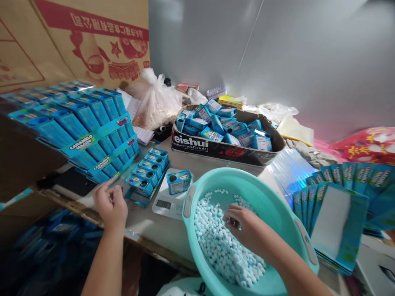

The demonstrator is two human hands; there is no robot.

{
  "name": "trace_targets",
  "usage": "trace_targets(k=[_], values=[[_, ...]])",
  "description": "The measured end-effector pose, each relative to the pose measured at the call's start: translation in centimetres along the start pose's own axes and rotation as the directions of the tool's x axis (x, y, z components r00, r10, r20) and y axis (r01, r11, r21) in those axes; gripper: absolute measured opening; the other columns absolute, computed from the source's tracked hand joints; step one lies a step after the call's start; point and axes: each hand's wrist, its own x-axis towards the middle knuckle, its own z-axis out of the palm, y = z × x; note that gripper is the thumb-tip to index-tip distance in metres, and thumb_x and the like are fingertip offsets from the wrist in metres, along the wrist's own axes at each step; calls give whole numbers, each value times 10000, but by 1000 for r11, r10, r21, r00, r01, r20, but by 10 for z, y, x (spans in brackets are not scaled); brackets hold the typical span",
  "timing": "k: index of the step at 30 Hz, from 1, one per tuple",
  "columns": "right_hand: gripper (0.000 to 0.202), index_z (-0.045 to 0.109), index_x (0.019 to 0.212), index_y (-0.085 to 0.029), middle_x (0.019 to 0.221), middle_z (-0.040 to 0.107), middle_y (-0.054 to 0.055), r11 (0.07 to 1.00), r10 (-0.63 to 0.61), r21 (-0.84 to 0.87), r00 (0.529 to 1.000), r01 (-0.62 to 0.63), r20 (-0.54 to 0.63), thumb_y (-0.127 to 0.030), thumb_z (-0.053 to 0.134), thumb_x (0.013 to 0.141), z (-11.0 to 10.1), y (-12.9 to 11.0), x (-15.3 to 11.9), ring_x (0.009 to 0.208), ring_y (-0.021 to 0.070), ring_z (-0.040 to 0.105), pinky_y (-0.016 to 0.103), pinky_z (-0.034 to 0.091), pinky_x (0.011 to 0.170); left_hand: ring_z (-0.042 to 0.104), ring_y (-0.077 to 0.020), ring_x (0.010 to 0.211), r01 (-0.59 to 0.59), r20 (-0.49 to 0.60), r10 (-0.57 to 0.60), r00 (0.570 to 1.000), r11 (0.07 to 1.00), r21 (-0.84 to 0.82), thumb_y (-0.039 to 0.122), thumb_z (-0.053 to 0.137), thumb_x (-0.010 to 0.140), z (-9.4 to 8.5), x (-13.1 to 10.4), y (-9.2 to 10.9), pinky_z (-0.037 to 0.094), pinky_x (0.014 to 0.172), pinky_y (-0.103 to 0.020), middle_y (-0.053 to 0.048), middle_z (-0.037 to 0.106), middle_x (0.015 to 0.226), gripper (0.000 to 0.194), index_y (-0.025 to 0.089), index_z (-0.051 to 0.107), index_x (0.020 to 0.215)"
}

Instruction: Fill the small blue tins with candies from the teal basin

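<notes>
My right hand [240, 225] is inside a turquoise basin [274, 193], just over a heap of small white and pale blue candies [222, 242]. Its fingers are curled together, with a little white showing between them. My left hand [111, 202] hovers at the table's front edge, fingers bent inward; what they hold, if anything, is hidden. Between the hands, a blue candy box [179, 182] lies on a white kitchen scale [168, 205], whose display is lit. Left of the scale, a row of small blue boxes [147, 170] with dark round openings sits in a tray.
Stacked display trays of blue boxes [83, 135] rise at left. Behind the basin stands a black carton [212, 149] full of blue boxes. Fanned blue packaging [336, 222] lies at right. A tied plastic bag [157, 100] and a large cardboard box [92, 45] are at the back.
</notes>
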Motion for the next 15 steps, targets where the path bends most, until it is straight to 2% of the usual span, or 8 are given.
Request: trace_targets(k=[2, 5, 8, 10, 13, 15], values=[[163, 673, 848, -197, 881, 635, 39, 1000, -2, -10, 1000, 2, -6, -153, 528, 911, -1, -3, 0, 768, 174, 589, 303, 455, 716, 668, -166, 827, 15, -49, -17, 999, 999, -42, 408, 566, 946, 0, 0, 1, 580, 818, -350, -171, 500, 1346, 434, 132, 563, 1281], [178, 657, 841, -199, 885, 638, 41, 999, -33, -9, 999, 32, -27, -171, 510, 939, -8, -16, 1, 761, 170, 594, 301, 459, 721, 675, -169, 829, 74, -59, -79, 995, 994, -76, 412, 556, 954, -1, 1, 4, 581, 820, -352, -165, 497, 1340, 427, 144, 552, 1287], [198, 646, 861, -205, 914, 642, 44, 993, -116, -28, 992, 114, -55, -181, 480, 966, -23, -39, 7, 783, 164, 601, 293, 460, 734, 668, -163, 806, 136, -59, -140, 988, 988, -72, 427, 536, 966, 0, 2, 3, 577, 800, -342, -134, 553, 1240, 412, 155, 566, 1273], [213, 644, 866, -204, 938, 641, 50, 980, -182, -94, 982, 176, -57, -193, 463, 978, -35, -55, 14, 795, 164, 599, 293, 460, 740, 665, -160, 787, 137, -54, -139, 989, 989, -49, 422, 529, 972, -1, 3, 0, 574, 772, -332, -109, 588, 1148, 389, 155, 585, 1249], [250, 651, 834, -198, 955, 650, 67, 953, -190, -240, 982, 185, 2, -193, 444, 974, -47, -69, 24, 811, 182, 612, 320, 464, 767, 666, -185, 825, 33, -80, -33, 996, 999, 7, 396, 542, 968, -7, 2, 3, 579, 761, -351, -114, 607, 1099, 347, 144, 600, 1200], [205, 693, 924, -197, 1034, 679, 89, 948, -106, -293, 992, 123, 73, -155, 492, 920, -46, -66, 24, 881, 219, 649, 351, 479, 814, 660, -231, 921, -142, -110, 152, 982, 985, 96, 368, 639, 916, -12, -2, 20, 578, 841, -411, -122, 626, 1073, 304, 151, 617, 1127]])
